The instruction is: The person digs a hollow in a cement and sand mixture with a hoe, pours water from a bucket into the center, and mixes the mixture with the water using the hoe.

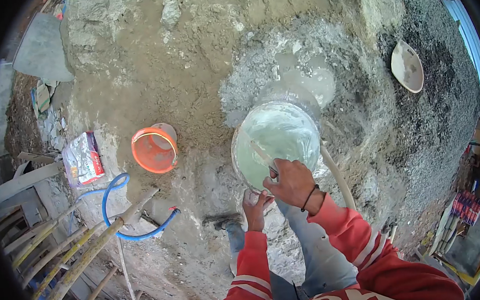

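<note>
A large pale bucket (238, 170) stands in front of my legs, holding cloudy, greenish-white liquid (284, 132). My right hand (292, 182) is over its near side, closed around a pale, stick-like tool (261, 153) that slants down toward the liquid. The tool's lower end is hard to make out. At the near rim, my left hand (254, 210) is closed on the bucket's edge, just below and left of my right hand. Some of its fingers are hidden.
An orange bucket (155, 151) lies left, beside a printed bag (84, 159). A blue hose (105, 208) curls near bamboo poles (85, 261). A pale hose (337, 176) runs right of the large bucket. A shallow pan (407, 67) rests on dark gravel (435, 129).
</note>
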Demonstrator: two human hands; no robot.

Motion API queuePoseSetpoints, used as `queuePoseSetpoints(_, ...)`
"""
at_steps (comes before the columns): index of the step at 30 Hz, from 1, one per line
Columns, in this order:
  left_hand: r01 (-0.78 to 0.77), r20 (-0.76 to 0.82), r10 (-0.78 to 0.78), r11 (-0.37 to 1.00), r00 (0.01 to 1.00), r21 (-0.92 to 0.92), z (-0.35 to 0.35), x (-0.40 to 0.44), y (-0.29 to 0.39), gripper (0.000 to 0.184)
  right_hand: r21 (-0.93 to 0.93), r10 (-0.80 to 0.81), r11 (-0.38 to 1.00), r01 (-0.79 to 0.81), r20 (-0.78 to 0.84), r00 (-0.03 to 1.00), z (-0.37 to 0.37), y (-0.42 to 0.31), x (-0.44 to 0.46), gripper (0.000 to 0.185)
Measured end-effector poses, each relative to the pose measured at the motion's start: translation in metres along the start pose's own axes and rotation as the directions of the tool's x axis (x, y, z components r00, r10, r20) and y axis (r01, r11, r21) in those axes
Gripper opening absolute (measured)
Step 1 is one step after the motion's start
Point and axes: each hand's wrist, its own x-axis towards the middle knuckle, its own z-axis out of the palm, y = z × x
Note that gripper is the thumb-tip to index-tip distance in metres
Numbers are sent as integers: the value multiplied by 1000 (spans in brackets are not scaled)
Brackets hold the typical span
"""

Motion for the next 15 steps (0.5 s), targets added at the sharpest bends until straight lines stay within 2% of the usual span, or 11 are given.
queuePoseSetpoints(2, -31, -32, 33, 997, 999, 71, 43, 18, -6, 27, -18, 25, 1000, -26, -34, 999, -21, 27, 18, 26)
queuePoseSetpoints(3, -17, -80, 22, 997, 997, 70, 61, 24, -7, 29, -30, -32, 999, 29, -104, 994, -25, 40, 26, 26)
queuePoseSetpoints(6, -4, -124, 21, 990, 992, 141, 91, 37, -8, 33, 44, 6, 999, -1, -116, 993, -41, 66, 44, 27)
queuePoseSetpoints(9, 29, -127, -9, 988, 992, 152, 110, 45, -7, 37, 69, 73, 995, -71, -26, 997, -61, 79, 57, 27)
queuePoseSetpoints(15, 56, -161, -28, 983, 987, 172, 136, 75, -20, 47, 62, 106, 993, -103, -61, 992, -64, 109, 76, 27)
